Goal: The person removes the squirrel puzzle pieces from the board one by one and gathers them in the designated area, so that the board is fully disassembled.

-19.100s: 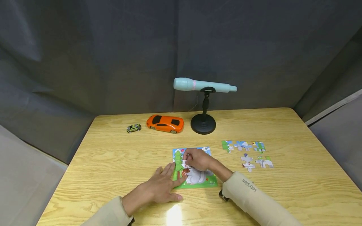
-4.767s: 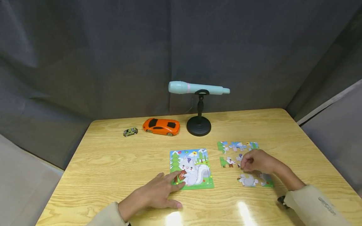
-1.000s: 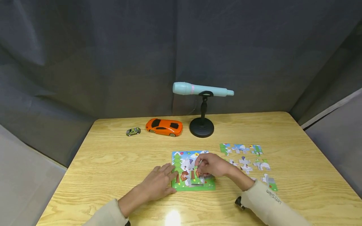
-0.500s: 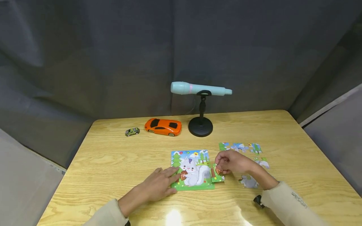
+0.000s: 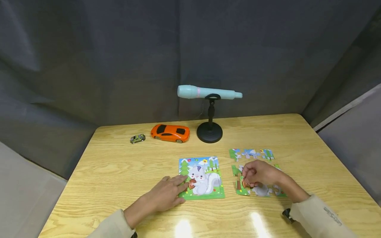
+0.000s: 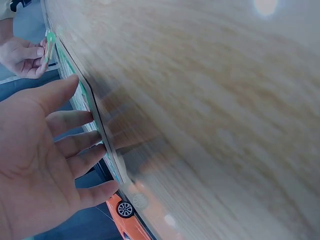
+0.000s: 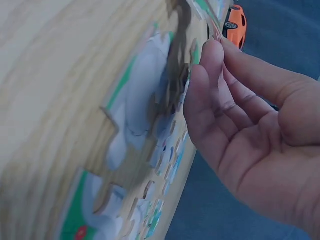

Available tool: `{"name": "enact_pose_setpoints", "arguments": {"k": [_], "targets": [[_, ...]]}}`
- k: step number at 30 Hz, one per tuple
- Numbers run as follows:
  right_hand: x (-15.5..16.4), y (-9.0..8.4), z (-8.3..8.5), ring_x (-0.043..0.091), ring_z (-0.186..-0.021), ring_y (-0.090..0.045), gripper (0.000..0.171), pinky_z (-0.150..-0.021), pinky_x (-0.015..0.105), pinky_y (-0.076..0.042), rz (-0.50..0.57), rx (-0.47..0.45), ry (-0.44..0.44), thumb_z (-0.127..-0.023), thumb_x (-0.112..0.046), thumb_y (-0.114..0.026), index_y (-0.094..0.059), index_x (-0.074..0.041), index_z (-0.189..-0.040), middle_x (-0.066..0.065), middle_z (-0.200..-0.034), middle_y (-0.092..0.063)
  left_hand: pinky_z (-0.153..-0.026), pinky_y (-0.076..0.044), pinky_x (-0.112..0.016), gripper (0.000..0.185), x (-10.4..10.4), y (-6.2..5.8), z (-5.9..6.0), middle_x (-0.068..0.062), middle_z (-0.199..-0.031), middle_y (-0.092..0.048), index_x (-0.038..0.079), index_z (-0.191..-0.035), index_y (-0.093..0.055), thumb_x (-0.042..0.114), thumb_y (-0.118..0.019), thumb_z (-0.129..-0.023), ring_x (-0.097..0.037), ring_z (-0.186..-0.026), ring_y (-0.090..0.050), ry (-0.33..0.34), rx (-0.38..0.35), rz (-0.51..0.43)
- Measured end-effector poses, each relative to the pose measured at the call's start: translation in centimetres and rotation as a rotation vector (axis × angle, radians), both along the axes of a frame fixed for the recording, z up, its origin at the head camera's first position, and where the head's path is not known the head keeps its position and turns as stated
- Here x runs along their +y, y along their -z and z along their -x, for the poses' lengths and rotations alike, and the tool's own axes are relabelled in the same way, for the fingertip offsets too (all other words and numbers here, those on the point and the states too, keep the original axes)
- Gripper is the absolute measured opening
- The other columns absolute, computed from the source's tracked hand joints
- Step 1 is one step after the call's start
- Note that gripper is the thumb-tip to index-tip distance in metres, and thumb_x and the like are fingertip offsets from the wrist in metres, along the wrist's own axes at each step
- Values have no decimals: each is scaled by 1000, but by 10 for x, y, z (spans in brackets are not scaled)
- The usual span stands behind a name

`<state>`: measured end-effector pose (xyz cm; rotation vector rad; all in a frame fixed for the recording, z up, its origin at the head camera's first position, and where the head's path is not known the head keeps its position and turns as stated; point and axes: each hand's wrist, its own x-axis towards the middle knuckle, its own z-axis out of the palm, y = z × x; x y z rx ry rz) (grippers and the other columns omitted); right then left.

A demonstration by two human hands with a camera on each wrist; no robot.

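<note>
A squirrel picture puzzle board point(image 5: 205, 165) lies flat in the middle of the wooden table point(image 5: 119, 165). My left hand point(image 5: 178, 187) rests flat on the table, its straight fingers point(image 6: 75, 145) touching the board's lower left edge point(image 6: 107, 150). To the right of the board, my right hand point(image 5: 249, 177) pinches a green and brown puzzle piece point(image 5: 240, 187) just above the table, among the loose pieces point(image 5: 262, 191). In the left wrist view that piece point(image 6: 49, 42) shows between the far hand's fingertips. The right wrist view shows curled fingers point(image 7: 215, 85) over loose pieces point(image 7: 135, 120).
A row of joined pieces point(image 5: 251, 153) lies behind my right hand. At the back stand an orange toy car point(image 5: 170, 133), a small green toy car point(image 5: 137, 138) and a light blue microphone point(image 5: 208, 93) on a black stand point(image 5: 209, 132). Dark curtains surround the table.
My right hand has moved right from the board to the loose pieces, carrying the green and brown piece. The left hand has stayed at the board's edge.
</note>
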<state>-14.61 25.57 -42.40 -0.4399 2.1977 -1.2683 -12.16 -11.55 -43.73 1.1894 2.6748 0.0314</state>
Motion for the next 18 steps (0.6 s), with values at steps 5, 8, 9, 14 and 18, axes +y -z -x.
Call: {"name": "enact_pose_setpoints", "arguments": {"k": [5, 8, 9, 14, 18], "targets": [[2, 6, -3, 12, -58, -59, 11, -51, 20, -48, -41, 52, 20, -86, -2, -64, -61, 9, -89, 15, -70, -65, -107, -37, -52, 59, 0, 1, 0, -8, -153, -34, 13, -142, -44, 45, -52, -94, -24, -140, -35, -7, -4, 5], [0, 8, -4, 11, -56, -59, 11, -49, 20, -47, -68, 79, 44, -85, -4, -66, -62, 7, -87, 14, -68, -65, -106, -37, -52, 59, 0, 2, 0, -8, -153, -34, 13, -143, -44, 46, -52, -94, -24, -140, -35, -3, -3, 5], [0, 8, -5, 11, -56, -59, 11, -48, 20, -47, -80, 91, 51, -85, -5, -66, -63, 6, -86, 14, -67, -65, -106, -37, -52, 59, 0, 2, 0, -8, -153, -34, 13, -143, -44, 46, -52, -94, -24, -141, -35, -3, -5, 5], [-4, 10, -6, 13, -53, -60, 8, -46, 22, -47, -151, 142, 97, -84, -6, -68, -66, 2, -81, 10, -63, -65, -106, -38, -52, 59, 1, 2, 1, -8, -153, -35, 13, -143, -44, 46, -52, -94, -24, -140, -35, -2, -2, 11], [-7, 10, -6, 16, -52, -60, 7, -44, 21, -46, -176, 173, 118, -81, -5, -71, -67, 0, -77, 9, -61, -65, -106, -38, -52, 59, 1, 2, 1, -7, -153, -34, 14, -143, -44, 46, -53, -94, -23, -141, -35, -5, -7, 12]]}}
